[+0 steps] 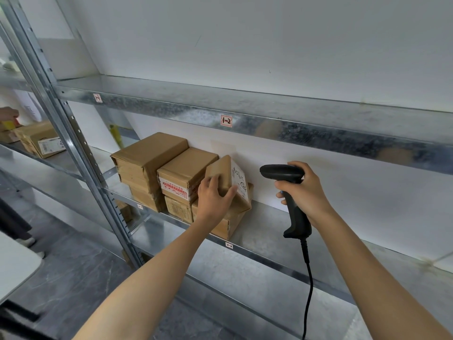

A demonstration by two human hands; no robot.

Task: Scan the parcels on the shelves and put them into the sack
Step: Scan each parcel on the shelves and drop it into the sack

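Head view: a tilted parcel is gripped by the left hand, fingers and thumb curled round its near corner, atop the stack on the shelf. At the parcel's 3 o'clock, the scanner is clasped in the right hand. A slip could be caused by the corner-only hold. A misread could be caused by the slanted label. No sack is seen.
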